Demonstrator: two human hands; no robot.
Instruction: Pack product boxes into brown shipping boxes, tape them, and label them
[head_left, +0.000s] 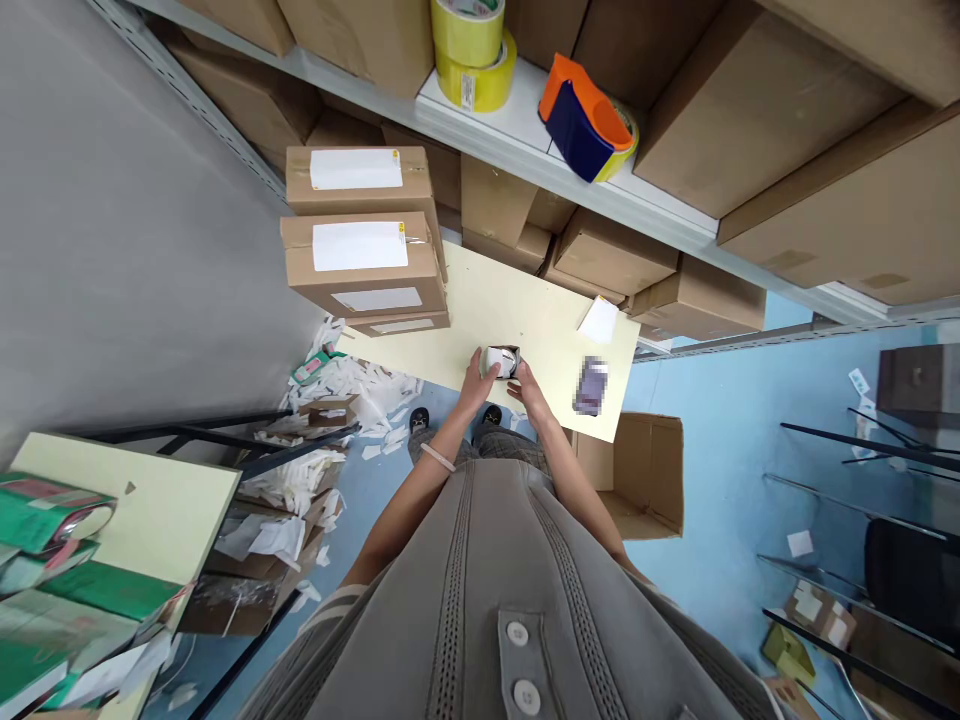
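Head view puts your two hands together at the centre of the frame, over the near edge of the pale yellow surface (525,300). Your left hand (475,376), with a band on its wrist, and your right hand (526,386) close on a small white-and-dark box (502,360) from either side, so the box sits between your fingertips just above the surface. It is too small to tell which way it is turned.

Up and to the left of your hands, a stack of labelled cartons (361,250) stands on the surface. To the right lie a white card (598,320) and a blurred dark item (590,386), both apart from the box. An open carton (649,470) stands on the blue floor at the right. Paper scraps (352,390) litter the floor at the left. At the top of the frame, the shelf holds yellow tape rolls (469,50) and an orange tape dispenser (589,115).
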